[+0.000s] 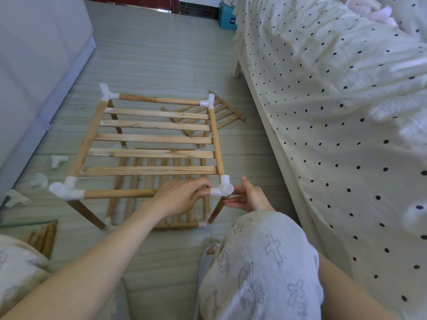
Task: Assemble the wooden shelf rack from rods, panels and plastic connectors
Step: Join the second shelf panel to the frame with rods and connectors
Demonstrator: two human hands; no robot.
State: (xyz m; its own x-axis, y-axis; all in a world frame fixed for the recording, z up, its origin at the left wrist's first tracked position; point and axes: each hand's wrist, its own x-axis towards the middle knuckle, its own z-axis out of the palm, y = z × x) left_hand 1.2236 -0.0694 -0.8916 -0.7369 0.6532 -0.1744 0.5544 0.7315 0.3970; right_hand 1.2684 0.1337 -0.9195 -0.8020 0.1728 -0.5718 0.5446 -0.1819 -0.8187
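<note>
- Where the front rod (117,194) meets the near right connector (223,189), the left hand (182,197) curls its fingers round the rod's end.
- On the other side, the right hand (248,197) hovers just beside that connector with fingers loosely spread, gripping nothing.
- Both hands work on the shelf rack (150,139), which stands on the tiled floor (161,54) — slatted top, legs below.
- Under it lies a second slatted panel (161,204); another panel (221,112) rests beyond, near the bed (335,112).
- Loose connectors (57,160) sit at the left — spare rods (44,236) nearer.

Both my hands forward, arms bare.
My left hand (182,197) has fingers curled in a grip; my right hand (250,197) hovers, fingers relaxed.
</note>
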